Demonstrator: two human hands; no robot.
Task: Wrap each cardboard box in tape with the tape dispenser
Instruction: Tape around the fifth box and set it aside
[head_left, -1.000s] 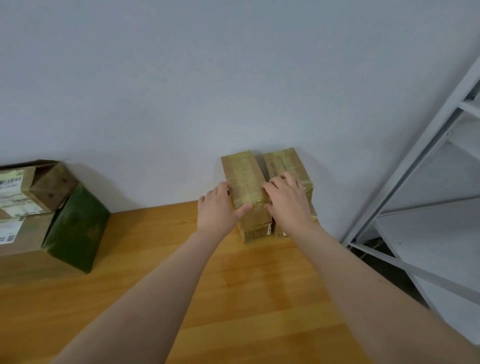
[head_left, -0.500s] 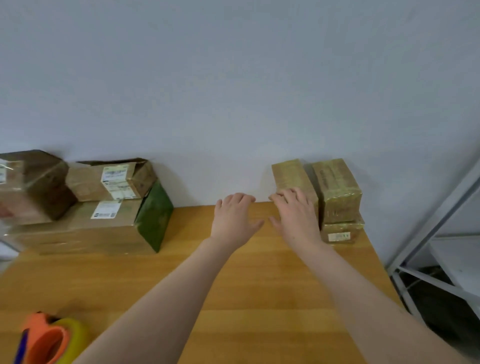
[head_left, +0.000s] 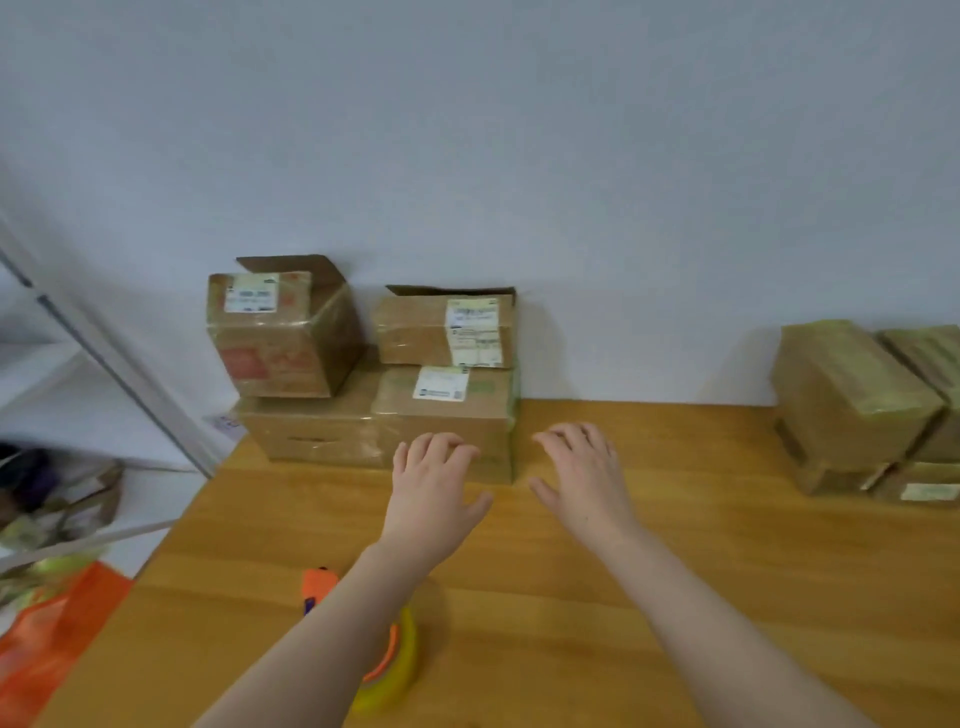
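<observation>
Head view: my left hand (head_left: 434, 488), fingers loose and empty, is at the front of the lower labelled cardboard box (head_left: 441, 415). My right hand (head_left: 584, 478), spread and empty, hovers just right of it. The tape dispenser (head_left: 387, 660) lies under my left forearm.

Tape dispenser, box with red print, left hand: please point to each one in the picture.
tape dispenser (head_left: 407, 652): head view, on the yellow tape roll's rim.
box with red print (head_left: 275, 358): head view, on its front face.
left hand (head_left: 431, 493): head view, on the back of the hand.
</observation>
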